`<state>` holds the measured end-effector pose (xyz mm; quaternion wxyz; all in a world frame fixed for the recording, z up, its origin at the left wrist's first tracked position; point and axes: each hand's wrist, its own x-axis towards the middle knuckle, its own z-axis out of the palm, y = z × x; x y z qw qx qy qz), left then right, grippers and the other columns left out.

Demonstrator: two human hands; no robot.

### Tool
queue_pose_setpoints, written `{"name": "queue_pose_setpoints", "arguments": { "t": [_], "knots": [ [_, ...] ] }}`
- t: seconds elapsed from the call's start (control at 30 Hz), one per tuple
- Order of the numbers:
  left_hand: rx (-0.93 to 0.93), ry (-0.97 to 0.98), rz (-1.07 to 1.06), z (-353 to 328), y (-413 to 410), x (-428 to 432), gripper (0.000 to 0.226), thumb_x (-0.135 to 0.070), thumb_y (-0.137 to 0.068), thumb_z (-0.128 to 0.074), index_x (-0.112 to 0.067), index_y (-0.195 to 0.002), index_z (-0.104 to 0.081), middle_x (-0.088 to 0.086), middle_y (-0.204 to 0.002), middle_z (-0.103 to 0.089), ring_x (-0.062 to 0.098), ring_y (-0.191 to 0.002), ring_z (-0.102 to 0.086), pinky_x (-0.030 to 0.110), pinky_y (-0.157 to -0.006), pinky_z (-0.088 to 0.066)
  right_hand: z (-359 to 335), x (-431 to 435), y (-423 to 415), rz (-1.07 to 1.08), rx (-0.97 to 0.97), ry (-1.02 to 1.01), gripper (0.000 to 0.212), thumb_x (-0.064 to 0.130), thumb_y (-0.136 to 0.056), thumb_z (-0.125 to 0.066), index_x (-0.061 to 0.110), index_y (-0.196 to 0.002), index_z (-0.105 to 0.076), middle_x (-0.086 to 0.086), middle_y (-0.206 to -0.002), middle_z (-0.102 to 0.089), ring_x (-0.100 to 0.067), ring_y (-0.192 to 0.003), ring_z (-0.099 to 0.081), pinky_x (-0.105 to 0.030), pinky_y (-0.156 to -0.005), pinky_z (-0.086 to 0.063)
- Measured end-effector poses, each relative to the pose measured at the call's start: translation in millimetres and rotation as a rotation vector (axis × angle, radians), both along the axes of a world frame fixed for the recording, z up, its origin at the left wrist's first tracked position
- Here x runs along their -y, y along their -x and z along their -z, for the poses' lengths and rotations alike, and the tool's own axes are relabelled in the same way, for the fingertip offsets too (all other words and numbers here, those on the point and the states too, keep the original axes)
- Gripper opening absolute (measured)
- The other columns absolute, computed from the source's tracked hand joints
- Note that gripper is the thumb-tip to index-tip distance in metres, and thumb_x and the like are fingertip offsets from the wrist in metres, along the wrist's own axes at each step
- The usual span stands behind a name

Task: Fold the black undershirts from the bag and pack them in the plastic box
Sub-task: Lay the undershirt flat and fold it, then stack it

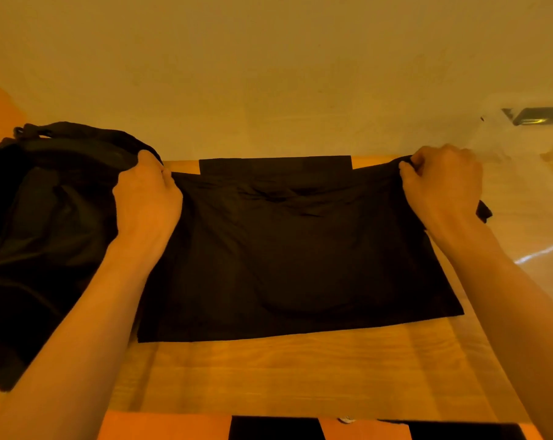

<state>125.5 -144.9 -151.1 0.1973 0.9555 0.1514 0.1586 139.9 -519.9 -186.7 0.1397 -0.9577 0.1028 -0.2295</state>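
Two grips: left hand [148, 198], right hand [443, 182] fingers [410, 167] curled on undershirt [284, 255] far edge | bag [46, 217] left | plastic box [529, 192] perhaps right

The black cloth undershirt [284, 249] at mid-frame is one plain dark tone. The soft black fabric bag [46, 217] at left matches it. The wooden bench [300, 376] shows warm orange-brown grain in long streaks. The flat wall [268, 74] across the upper frame is creamy tan. The clear plastic box [529, 198] at right looks milky, perhaps tinted by the light.
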Motion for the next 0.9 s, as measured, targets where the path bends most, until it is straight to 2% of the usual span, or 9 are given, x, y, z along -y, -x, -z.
{"name": "queue_pose_setpoints", "arguments": {
  "t": [0.2,0.3,0.37,0.43,0.5,0.57,0.63,0.73,0.9],
  "knots": [
    [0.044,0.018,0.011,10.5,-15.3,-3.3,0.017,-0.019,-0.107,-0.048,-0.003,-0.109,-0.054,0.012,-0.086,-0.055,0.030,-0.075,-0.057,0.045,-0.067,-0.047,12.7,2.6,-13.5,0.002,-0.001,-0.020,0.028,0.032,-0.100,-0.058,0.008,-0.091,-0.070,-0.012,-0.078,-0.062,-0.036,-0.080,-0.058,-0.045,-0.074,-0.047],
    [0.059,0.008,0.044,19.8,-18.9,-1.6,0.016,-0.020,-0.106,-0.050,-0.005,-0.108,-0.055,0.013,-0.087,-0.058,0.032,-0.077,-0.060,0.041,-0.066,-0.045,16.0,-0.9,-15.5,0.011,-0.047,-0.017,0.028,0.036,-0.098,-0.062,0.010,-0.105,-0.071,-0.014,-0.090,-0.064,-0.038,-0.091,-0.058,-0.046,-0.080,-0.044],
    [0.080,-0.051,0.093,23.7,-14.0,2.3,0.020,-0.019,-0.105,-0.053,-0.003,-0.117,-0.056,0.019,-0.107,-0.060,0.037,-0.094,-0.061,0.043,-0.073,-0.047,11.6,-8.7,-6.8,0.022,-0.062,0.002,0.036,0.035,-0.095,-0.067,0.012,-0.122,-0.064,-0.018,-0.108,-0.060,-0.039,-0.105,-0.053,-0.048,-0.088,-0.042],
    [0.103,-0.139,0.204,27.5,2.1,12.5,0.037,-0.021,-0.103,-0.056,-0.001,-0.135,-0.052,0.024,-0.137,-0.050,0.041,-0.123,-0.052,0.047,-0.095,-0.050,5.4,-18.8,12.8,-0.004,-0.020,0.023,0.044,0.035,-0.094,-0.066,0.013,-0.131,-0.058,-0.019,-0.120,-0.056,-0.039,-0.115,-0.049,-0.049,-0.093,-0.041],
    [0.070,-0.150,0.338,33.0,30.5,30.6,0.055,-0.031,-0.102,-0.055,-0.006,-0.149,-0.043,0.020,-0.157,-0.034,0.037,-0.145,-0.034,0.047,-0.115,-0.038,5.2,-34.1,44.2,-0.136,-0.059,0.056,0.047,0.038,-0.095,-0.063,0.015,-0.136,-0.056,-0.017,-0.131,-0.054,-0.036,-0.124,-0.048,-0.048,-0.100,-0.041],
    [-0.098,-0.212,0.401,47.0,63.2,48.7,0.069,-0.052,-0.101,-0.042,-0.018,-0.159,-0.026,0.013,-0.167,-0.015,0.029,-0.155,-0.013,0.043,-0.122,-0.020,16.2,-47.2,79.3,-0.291,-0.177,0.126,0.054,0.048,-0.098,-0.054,0.022,-0.145,-0.050,-0.013,-0.149,-0.046,-0.031,-0.141,-0.039,-0.047,-0.112,-0.035],
    [-0.215,-0.269,0.385,66.8,92.0,54.4,0.077,-0.067,-0.099,-0.021,-0.024,-0.161,-0.007,0.009,-0.169,0.002,0.025,-0.156,0.005,0.041,-0.123,-0.007,29.5,-53.4,105.8,-0.349,-0.336,0.181,0.066,0.065,-0.101,-0.026,0.027,-0.155,-0.035,-0.011,-0.162,-0.030,-0.028,-0.152,-0.021,-0.046,-0.121,-0.025],
    [-0.310,-0.296,0.280,85.9,118.0,45.9,0.082,-0.075,-0.094,0.003,-0.028,-0.161,0.003,0.011,-0.168,0.009,0.027,-0.155,0.009,0.046,-0.127,-0.004,43.4,-49.1,124.6,-0.319,-0.503,0.226,0.080,0.074,-0.092,0.014,0.034,-0.159,-0.003,-0.006,-0.168,-0.002,-0.023,-0.155,0.005,-0.045,-0.127,-0.010],
    [-0.388,-0.340,0.245,86.4,138.5,43.0,0.089,-0.080,-0.084,0.013,-0.033,-0.159,0.010,0.012,-0.167,0.014,0.029,-0.155,0.015,0.047,-0.127,0.000,43.9,-50.6,141.1,-0.306,-0.536,0.257,0.084,0.078,-0.084,0.024,0.037,-0.157,0.015,-0.003,-0.167,0.014,-0.022,-0.153,0.018,-0.044,-0.127,-0.001]
  ]
}}
